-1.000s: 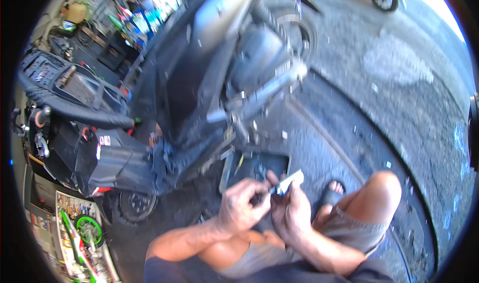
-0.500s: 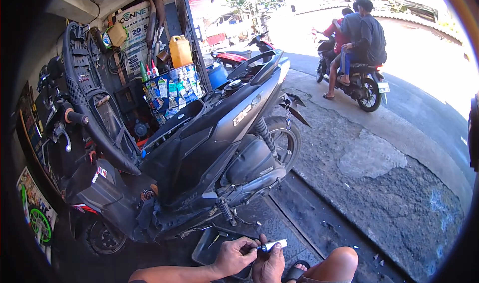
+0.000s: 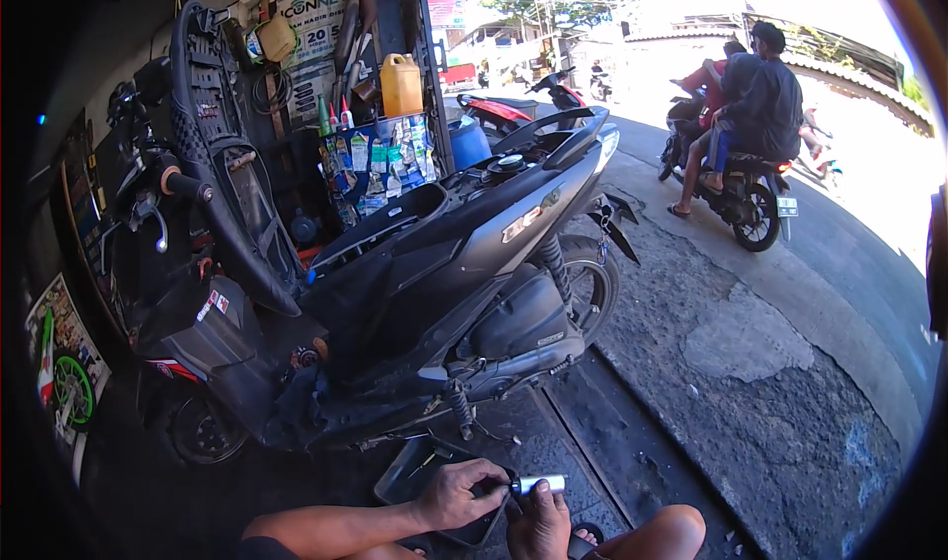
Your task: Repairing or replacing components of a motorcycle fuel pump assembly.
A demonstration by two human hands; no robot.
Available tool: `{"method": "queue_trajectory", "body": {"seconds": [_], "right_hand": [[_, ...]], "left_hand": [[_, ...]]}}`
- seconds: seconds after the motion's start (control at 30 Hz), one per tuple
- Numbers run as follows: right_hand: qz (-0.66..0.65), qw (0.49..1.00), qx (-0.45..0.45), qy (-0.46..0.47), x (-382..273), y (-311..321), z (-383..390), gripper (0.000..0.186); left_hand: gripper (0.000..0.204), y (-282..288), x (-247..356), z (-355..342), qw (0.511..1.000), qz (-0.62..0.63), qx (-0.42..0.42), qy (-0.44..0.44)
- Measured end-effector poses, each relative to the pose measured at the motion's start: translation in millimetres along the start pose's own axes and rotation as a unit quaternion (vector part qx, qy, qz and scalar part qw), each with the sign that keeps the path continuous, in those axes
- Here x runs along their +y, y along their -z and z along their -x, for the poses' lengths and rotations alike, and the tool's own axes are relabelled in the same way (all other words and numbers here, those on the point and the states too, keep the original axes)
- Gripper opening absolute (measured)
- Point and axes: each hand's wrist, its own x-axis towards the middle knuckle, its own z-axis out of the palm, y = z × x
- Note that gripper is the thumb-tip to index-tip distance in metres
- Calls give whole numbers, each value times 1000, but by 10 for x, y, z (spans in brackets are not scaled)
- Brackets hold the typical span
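Gripping a small silver cylindrical part (image 3: 538, 483) between left hand (image 3: 459, 494) and right hand (image 3: 538, 525), low in frame | view raised since earlier | black tray (image 3: 410, 466) just behind | black scooter (image 3: 434, 283) beyond | motorcycle riders (image 3: 746, 125) on the road.

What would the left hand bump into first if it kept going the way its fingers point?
Almost at once, the small silvery cylinder that the left hand already pinches at one end; the right hand sits just below it. Beyond lies bare dark pavement, though depth is hard to judge.
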Motion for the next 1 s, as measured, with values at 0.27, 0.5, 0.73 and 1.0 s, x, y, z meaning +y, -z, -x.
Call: {"method": "queue_trajectory", "body": {"seconds": [0.27, 0.5, 0.73, 1.0], "right_hand": [[198, 959, -203, -14, -272, 42, 207, 29], [291, 939, -180, -32, -321, 47, 290, 32], [278, 936, -173, -128, -316, 59, 249, 36], [268, 888, -352, -123, -264, 107, 215, 41]], "left_hand": [[15, 361, -130, 137, 965, 186, -103, 154], [20, 468, -56, 233, 981, 59, -184, 37], [17, 478, -38, 263, 978, 101, -175, 43], [15, 511, -48, 308, 951, 176, -146, 210]]}}
